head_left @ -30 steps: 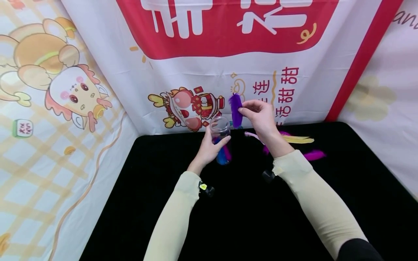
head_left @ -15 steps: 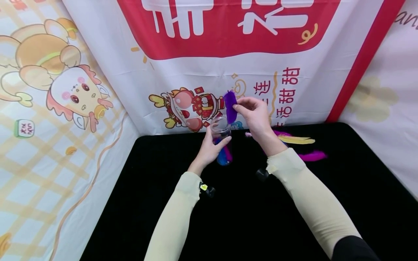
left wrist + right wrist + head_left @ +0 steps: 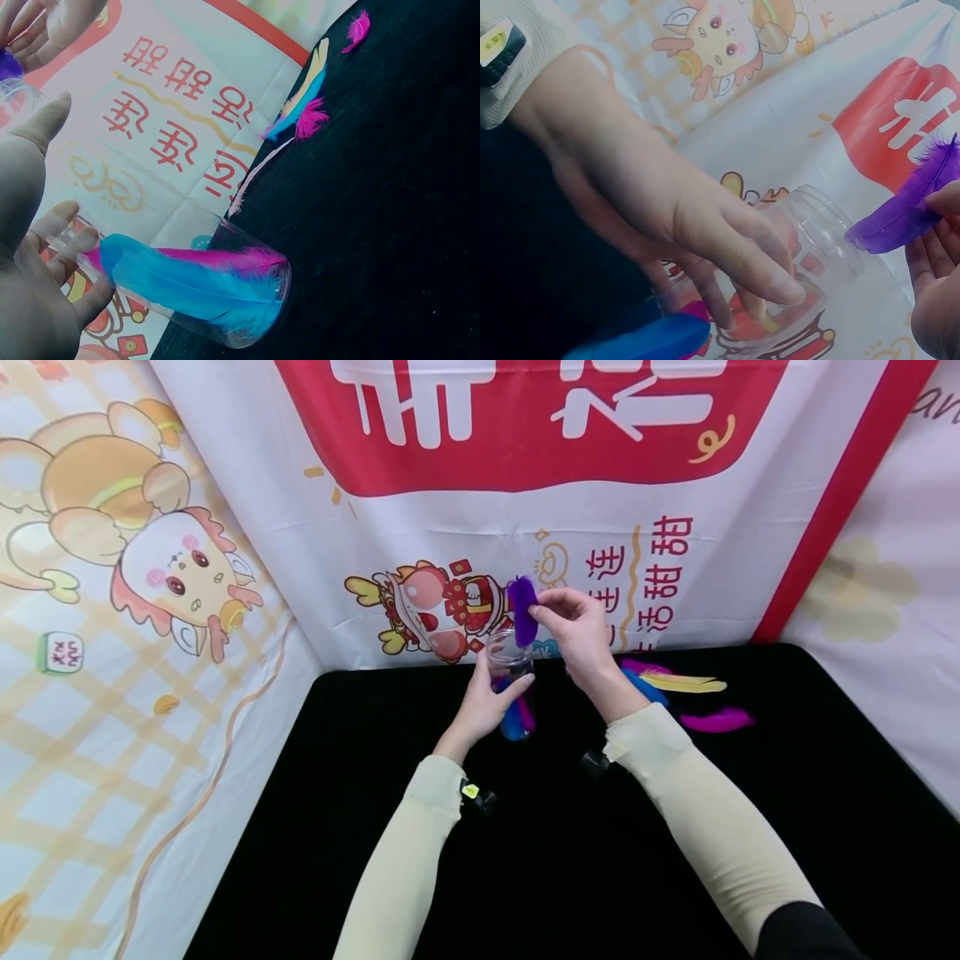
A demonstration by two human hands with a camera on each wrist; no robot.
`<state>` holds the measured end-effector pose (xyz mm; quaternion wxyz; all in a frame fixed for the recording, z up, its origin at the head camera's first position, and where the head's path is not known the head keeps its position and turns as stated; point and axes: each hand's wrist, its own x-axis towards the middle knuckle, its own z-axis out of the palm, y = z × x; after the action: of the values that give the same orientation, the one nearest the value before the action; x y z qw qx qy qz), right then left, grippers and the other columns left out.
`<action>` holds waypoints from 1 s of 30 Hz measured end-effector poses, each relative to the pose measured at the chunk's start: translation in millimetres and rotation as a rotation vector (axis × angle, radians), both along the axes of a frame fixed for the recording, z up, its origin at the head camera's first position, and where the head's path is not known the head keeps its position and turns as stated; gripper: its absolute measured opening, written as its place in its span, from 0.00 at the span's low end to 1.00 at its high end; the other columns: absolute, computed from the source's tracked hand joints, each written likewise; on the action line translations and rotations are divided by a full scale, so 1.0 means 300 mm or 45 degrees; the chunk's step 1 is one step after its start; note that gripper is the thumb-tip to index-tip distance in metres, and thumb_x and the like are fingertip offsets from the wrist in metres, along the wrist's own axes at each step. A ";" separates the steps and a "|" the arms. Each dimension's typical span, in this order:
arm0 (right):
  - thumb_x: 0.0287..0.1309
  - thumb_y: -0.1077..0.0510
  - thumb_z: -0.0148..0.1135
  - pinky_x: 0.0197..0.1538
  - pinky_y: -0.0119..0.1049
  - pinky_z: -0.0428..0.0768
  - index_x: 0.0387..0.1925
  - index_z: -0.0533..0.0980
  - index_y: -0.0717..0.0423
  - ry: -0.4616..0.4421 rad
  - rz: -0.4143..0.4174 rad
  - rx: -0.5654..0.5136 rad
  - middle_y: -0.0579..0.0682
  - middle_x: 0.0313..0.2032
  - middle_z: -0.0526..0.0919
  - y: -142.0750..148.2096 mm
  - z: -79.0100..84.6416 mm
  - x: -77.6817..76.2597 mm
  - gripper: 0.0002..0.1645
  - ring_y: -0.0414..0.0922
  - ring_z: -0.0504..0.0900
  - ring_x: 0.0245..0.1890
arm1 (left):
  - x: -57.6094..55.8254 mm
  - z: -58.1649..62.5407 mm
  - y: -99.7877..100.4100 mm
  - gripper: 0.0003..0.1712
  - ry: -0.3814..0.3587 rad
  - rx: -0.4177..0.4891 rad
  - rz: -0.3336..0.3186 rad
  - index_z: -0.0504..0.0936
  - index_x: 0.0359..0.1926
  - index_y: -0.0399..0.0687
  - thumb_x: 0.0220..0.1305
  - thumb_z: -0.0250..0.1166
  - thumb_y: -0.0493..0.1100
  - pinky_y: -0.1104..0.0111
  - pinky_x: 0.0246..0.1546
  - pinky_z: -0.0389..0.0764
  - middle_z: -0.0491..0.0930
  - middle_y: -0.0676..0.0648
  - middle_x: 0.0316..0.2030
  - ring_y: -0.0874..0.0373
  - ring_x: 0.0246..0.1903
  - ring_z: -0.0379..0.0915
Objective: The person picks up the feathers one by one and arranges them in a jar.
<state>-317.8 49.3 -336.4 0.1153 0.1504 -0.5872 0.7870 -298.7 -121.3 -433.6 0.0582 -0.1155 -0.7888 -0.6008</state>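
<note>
My left hand [image 3: 486, 703] grips a clear jar [image 3: 247, 330] round its upper part, its open mouth facing up toward my right hand. Inside the jar lie a blue feather [image 3: 187, 285] and a magenta feather [image 3: 217, 259]. With thumb and fingertips my right hand [image 3: 581, 631] pinches a purple feather [image 3: 525, 614] near its middle. The feather's lower end is right at the jar's mouth, as the right wrist view also shows, and its fluffy end points up.
On the black table [image 3: 525, 860], at the back right, lie a yellow feather [image 3: 686, 682], a blue feather [image 3: 647, 687], a magenta feather [image 3: 717, 720] and a pale pink feather [image 3: 259, 176]. A printed cloth [image 3: 450, 527] hangs behind the table edge.
My right hand has moved left with the purple feather, bringing its lower end to the jar's mouth. The blue feather on the table has come into sight. My left hand stays round the jar.
</note>
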 end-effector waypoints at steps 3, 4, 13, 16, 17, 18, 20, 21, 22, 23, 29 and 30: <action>0.58 0.70 0.71 0.45 0.31 0.81 0.35 0.85 0.57 0.003 0.018 0.001 0.47 0.35 0.85 -0.006 -0.011 0.000 0.06 0.40 0.83 0.36 | -0.002 -0.002 -0.001 0.43 -0.009 0.017 -0.008 0.56 0.73 0.60 0.66 0.71 0.58 0.51 0.68 0.68 0.74 0.49 0.61 0.52 0.61 0.72; 0.58 0.70 0.71 0.44 0.31 0.81 0.35 0.85 0.57 0.002 0.024 0.004 0.47 0.35 0.85 -0.008 -0.014 -0.001 0.06 0.40 0.83 0.35 | -0.002 -0.002 -0.001 0.43 -0.007 0.023 -0.013 0.56 0.73 0.60 0.66 0.70 0.58 0.50 0.69 0.68 0.74 0.48 0.62 0.52 0.61 0.72; 0.58 0.70 0.71 0.40 0.31 0.82 0.36 0.85 0.60 0.026 0.060 0.043 0.47 0.32 0.86 -0.024 -0.039 -0.002 0.05 0.40 0.83 0.33 | -0.003 -0.004 -0.003 0.45 -0.002 0.012 -0.016 0.56 0.74 0.58 0.66 0.70 0.58 0.49 0.69 0.67 0.74 0.47 0.62 0.51 0.61 0.72; 0.58 0.70 0.71 0.39 0.30 0.81 0.37 0.84 0.64 0.048 0.076 0.050 0.46 0.32 0.86 -0.033 -0.040 -0.002 0.05 0.39 0.83 0.33 | 0.004 0.009 -0.002 0.44 -0.001 0.018 -0.023 0.55 0.75 0.54 0.67 0.70 0.55 0.49 0.69 0.67 0.74 0.46 0.62 0.50 0.61 0.72; 0.58 0.70 0.71 0.39 0.30 0.81 0.37 0.84 0.64 0.053 0.080 0.053 0.47 0.32 0.86 -0.037 -0.038 -0.001 0.05 0.39 0.83 0.33 | 0.003 0.008 -0.002 0.44 0.005 0.018 -0.024 0.56 0.75 0.54 0.67 0.70 0.55 0.49 0.69 0.67 0.74 0.46 0.61 0.50 0.60 0.72; 0.58 0.70 0.71 0.39 0.31 0.81 0.37 0.84 0.64 0.055 0.078 0.057 0.47 0.31 0.86 -0.040 -0.036 0.000 0.05 0.39 0.83 0.33 | 0.002 0.008 -0.001 0.44 0.007 0.019 -0.026 0.56 0.74 0.55 0.68 0.70 0.54 0.50 0.69 0.67 0.75 0.46 0.61 0.51 0.60 0.72; 0.58 0.69 0.71 0.40 0.31 0.81 0.37 0.84 0.63 0.055 0.076 0.071 0.48 0.31 0.87 -0.047 -0.028 0.004 0.05 0.40 0.83 0.33 | 0.002 0.011 0.000 0.42 0.018 0.009 -0.020 0.56 0.73 0.57 0.68 0.70 0.54 0.51 0.68 0.68 0.75 0.47 0.60 0.52 0.60 0.72; 0.58 0.69 0.71 0.40 0.31 0.81 0.36 0.84 0.61 0.051 0.075 0.074 0.49 0.32 0.87 -0.050 -0.025 0.006 0.05 0.40 0.83 0.33 | -0.008 -0.003 -0.002 0.42 0.034 0.001 -0.015 0.56 0.73 0.58 0.67 0.70 0.55 0.53 0.68 0.69 0.75 0.48 0.59 0.53 0.59 0.72; 0.58 0.68 0.72 0.41 0.31 0.81 0.36 0.85 0.60 0.048 0.073 0.080 0.50 0.32 0.87 -0.053 -0.023 0.007 0.05 0.40 0.84 0.33 | -0.008 -0.003 -0.001 0.42 0.041 -0.001 -0.018 0.56 0.73 0.58 0.67 0.70 0.54 0.53 0.68 0.69 0.75 0.48 0.59 0.53 0.59 0.72; 0.57 0.68 0.72 0.41 0.32 0.81 0.36 0.85 0.60 0.046 0.070 0.087 0.51 0.32 0.87 -0.055 -0.021 0.008 0.05 0.41 0.84 0.34 | -0.008 -0.003 -0.001 0.42 0.047 -0.003 -0.020 0.56 0.73 0.57 0.67 0.70 0.54 0.53 0.68 0.69 0.75 0.48 0.59 0.53 0.59 0.72; 0.58 0.70 0.70 0.44 0.31 0.82 0.37 0.84 0.61 0.053 0.091 0.075 0.50 0.33 0.87 -0.056 -0.030 0.011 0.05 0.41 0.85 0.36 | -0.003 0.000 -0.005 0.43 0.031 0.002 -0.032 0.55 0.74 0.56 0.68 0.70 0.55 0.50 0.68 0.69 0.75 0.47 0.60 0.52 0.60 0.72; 0.58 0.70 0.70 0.44 0.31 0.82 0.37 0.84 0.61 0.052 0.095 0.069 0.49 0.33 0.87 -0.054 -0.034 0.011 0.06 0.41 0.85 0.36 | -0.002 -0.001 -0.006 0.44 0.023 0.008 -0.034 0.55 0.74 0.55 0.68 0.70 0.55 0.49 0.68 0.68 0.75 0.47 0.60 0.51 0.60 0.72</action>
<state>-314.6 33.1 -346.5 0.0938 0.1911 -0.5998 0.7713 -299.4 -123.1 -433.8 0.0575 -0.1312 -0.7847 -0.6031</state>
